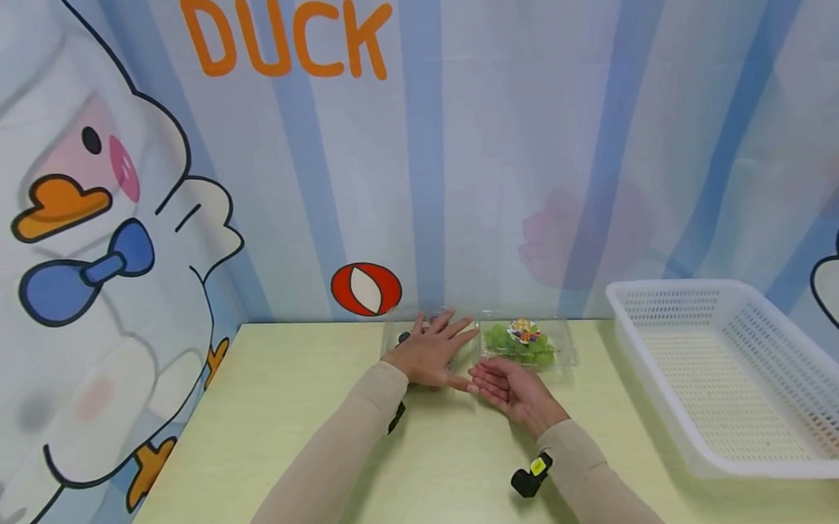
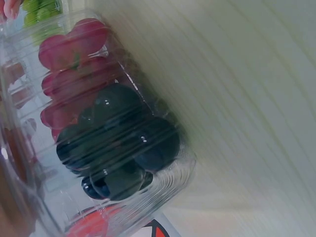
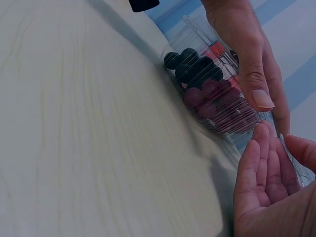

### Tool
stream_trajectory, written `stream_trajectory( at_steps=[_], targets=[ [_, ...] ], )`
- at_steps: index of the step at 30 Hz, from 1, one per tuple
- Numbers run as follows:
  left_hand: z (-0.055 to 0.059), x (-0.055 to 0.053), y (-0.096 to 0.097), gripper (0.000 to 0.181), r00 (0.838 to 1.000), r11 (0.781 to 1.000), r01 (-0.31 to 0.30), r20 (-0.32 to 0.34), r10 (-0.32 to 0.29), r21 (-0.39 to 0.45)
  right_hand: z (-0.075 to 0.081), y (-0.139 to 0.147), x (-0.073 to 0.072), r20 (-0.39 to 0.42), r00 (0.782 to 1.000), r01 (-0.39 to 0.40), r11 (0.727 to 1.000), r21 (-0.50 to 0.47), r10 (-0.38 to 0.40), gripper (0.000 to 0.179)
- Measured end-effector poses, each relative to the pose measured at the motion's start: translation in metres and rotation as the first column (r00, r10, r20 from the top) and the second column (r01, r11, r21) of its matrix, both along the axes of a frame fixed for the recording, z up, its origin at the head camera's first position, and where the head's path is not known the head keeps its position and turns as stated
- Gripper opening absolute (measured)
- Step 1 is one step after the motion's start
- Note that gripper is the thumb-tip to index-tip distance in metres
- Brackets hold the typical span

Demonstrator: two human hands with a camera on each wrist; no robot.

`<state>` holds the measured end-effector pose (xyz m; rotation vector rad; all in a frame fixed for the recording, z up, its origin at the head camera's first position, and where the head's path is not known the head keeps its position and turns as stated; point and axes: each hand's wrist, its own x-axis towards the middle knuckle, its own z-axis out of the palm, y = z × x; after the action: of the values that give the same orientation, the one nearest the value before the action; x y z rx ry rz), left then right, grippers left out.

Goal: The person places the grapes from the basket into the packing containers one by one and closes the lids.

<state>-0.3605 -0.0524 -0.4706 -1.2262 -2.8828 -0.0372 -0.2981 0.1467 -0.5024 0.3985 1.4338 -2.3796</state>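
My left hand (image 1: 430, 356) rests with spread fingers over the lid of a clear plastic box (image 2: 163, 180), hiding much of it in the head view. Through its ribbed side show red grapes (image 2: 74, 54) and black grapes (image 2: 118, 138). To the right, a second clear box (image 1: 570, 349) holds green grapes (image 1: 538, 355) under a colourful round sticker (image 1: 524, 332). My right hand (image 1: 515, 391) is at that box's front left corner, fingers loosely bent and pointing left. Its fingertips lie close to my left thumb (image 3: 259, 96), and clear plastic shows beside its own thumb.
A white perforated basket (image 1: 655, 408) stands at the right of the pale wood table (image 1: 291, 395). Behind the boxes hangs a cartoon-printed curtain (image 1: 486, 171) meeting the table's back edge. Each wrist carries a small black camera (image 1: 527, 482).
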Motion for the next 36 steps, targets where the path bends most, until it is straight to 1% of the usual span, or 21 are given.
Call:
stream_trajectory(
  at_steps=[7, 12, 17, 24, 27, 36],
  targets=[
    [0.0028, 0.0020, -0.0007, 0.104, 1.000, 1.000, 0.003, 0.006, -0.003, 0.001, 0.0007, 0.0015, 0.0007, -0.016, 1.000, -0.020, 1.000, -0.021, 0.020, 0.041],
    [0.0027, 0.0019, -0.0009, 0.104, 1.000, 1.000, 0.001, 0.005, -0.001, 0.003, 0.0002, 0.0025, 0.0000, -0.018, 1.000, -0.023, 0.999, -0.026, 0.023, 0.039],
    [0.0036, 0.0020, -0.0008, 0.104, 1.000, 1.000, 0.002, 0.004, -0.002, 0.002, 0.0009, 0.0022, -0.0003, -0.017, 0.999, -0.031, 0.999, -0.018, 0.031, 0.044],
    [0.0019, 0.0023, -0.0008, 0.105, 1.000, 1.000, -0.009, 0.007, 0.009, -0.006, 0.0021, 0.0041, 0.0015, -0.020, 0.999, -0.043, 0.999, -0.028, 0.042, 0.043],
    [0.0026, 0.0028, -0.0010, 0.105, 1.000, 1.000, -0.012, 0.014, 0.012, -0.003, 0.0021, 0.0045, 0.0012, -0.021, 0.999, -0.048, 0.998, -0.027, 0.047, 0.046],
    [0.0033, 0.0014, -0.0015, 0.105, 1.000, 1.000, -0.002, 0.009, 0.003, -0.013, 0.0039, 0.0043, 0.0015, -0.027, 0.998, -0.056, 0.998, -0.028, 0.055, 0.046]
  ],
)
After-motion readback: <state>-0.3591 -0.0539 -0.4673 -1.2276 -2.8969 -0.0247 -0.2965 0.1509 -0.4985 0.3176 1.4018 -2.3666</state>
